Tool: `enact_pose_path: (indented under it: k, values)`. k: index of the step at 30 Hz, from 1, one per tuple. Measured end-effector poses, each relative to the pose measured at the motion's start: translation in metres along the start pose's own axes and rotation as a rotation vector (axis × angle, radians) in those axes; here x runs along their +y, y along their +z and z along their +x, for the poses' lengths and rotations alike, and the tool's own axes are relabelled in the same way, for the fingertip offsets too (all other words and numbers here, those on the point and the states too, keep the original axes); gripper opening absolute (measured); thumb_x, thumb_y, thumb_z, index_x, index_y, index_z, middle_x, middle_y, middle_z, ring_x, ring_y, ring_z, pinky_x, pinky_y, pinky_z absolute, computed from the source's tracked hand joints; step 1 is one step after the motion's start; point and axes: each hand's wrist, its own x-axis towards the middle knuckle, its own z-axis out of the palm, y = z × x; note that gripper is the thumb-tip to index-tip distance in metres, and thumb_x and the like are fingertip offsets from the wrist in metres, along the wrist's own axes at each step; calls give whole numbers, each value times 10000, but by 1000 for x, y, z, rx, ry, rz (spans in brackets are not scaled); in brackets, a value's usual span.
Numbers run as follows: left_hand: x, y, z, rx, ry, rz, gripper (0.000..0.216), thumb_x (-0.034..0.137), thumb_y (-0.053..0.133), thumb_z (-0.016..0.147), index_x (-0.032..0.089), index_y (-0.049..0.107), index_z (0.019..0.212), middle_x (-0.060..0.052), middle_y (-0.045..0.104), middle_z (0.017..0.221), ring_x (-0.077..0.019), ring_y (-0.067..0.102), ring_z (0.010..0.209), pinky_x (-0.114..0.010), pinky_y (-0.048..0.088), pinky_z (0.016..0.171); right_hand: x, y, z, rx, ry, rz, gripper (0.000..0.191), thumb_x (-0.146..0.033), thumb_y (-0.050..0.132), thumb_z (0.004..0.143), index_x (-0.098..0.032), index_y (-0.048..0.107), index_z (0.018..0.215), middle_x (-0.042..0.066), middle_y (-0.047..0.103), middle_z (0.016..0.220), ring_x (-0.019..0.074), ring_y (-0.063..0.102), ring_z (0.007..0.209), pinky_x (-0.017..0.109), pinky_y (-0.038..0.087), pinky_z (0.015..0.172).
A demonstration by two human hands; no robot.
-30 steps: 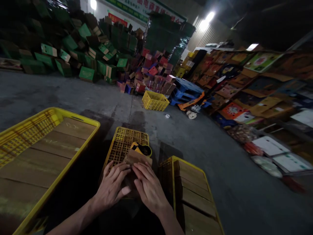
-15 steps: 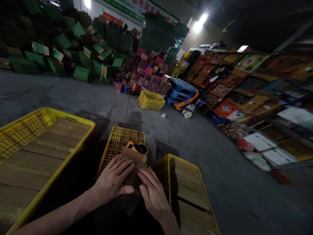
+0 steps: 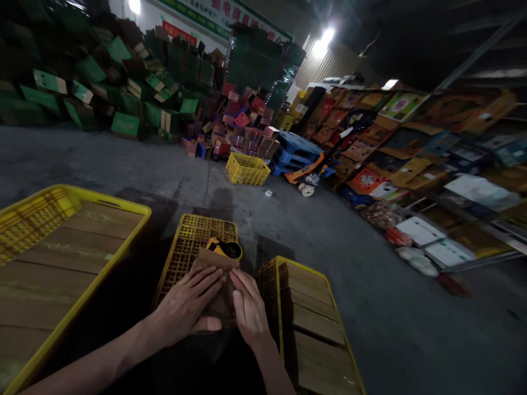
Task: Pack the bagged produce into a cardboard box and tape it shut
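A small brown cardboard box (image 3: 224, 303) rests on an upturned yellow plastic crate (image 3: 187, 238) in front of me. My left hand (image 3: 185, 302) lies on the box's left side and top, fingers stretched out and thumb apart. On the right edge of the same box, my right hand (image 3: 250, 308) presses with its fingers extended. Neither hand is wrapped around anything. Just beyond the box, on the crate, lies a yellow-and-black tool with a round end (image 3: 226, 248), partly hidden by the box.
Yellow crates packed with brown boxes stand at left (image 3: 123, 255) and right (image 3: 319, 312). Farther off are another yellow crate (image 3: 247, 170), blue pallets (image 3: 298, 145), an orange pallet jack (image 3: 307, 171), heaped green cartons (image 3: 125, 125) and shelving with cartons (image 3: 395, 142) along the right.
The view has shifted slightly, so the surroundings sit a little farther left. My right hand has slid forward along the box's edge; my left hand stays on the box.
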Motion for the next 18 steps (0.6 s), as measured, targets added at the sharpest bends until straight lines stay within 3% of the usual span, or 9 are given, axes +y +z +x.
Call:
enact_pose_path:
  k: [4,11,18]
  values:
    - [5,2,8,2,-59,29,772,733,433,934,192,501,1481,-132,593,1438,-302,520,1327,-466,365,1144,-5,2,-16,35,41,47,447,-203,402,1046,-256,517,1475,89,577,1460,231,537,1356,461,483,1151]
    - [7,2,25,-45,-93,86,742,739,423,938,221,546,1456,-126,615,1370,-329,516,1237,-480,344,1088,-25,-5,-54,38,197,195,437,-223,315,1071,-272,542,1440,75,586,1422,203,563,1323,396,493,1134]
    - [6,3,25,-64,-66,105,792,805,457,873,300,516,1480,-129,575,1399,-365,480,1280,-537,324,1079,-26,6,-49,117,264,212,424,-248,283,1082,-270,607,1354,77,629,1323,192,599,1255,367,527,1074]
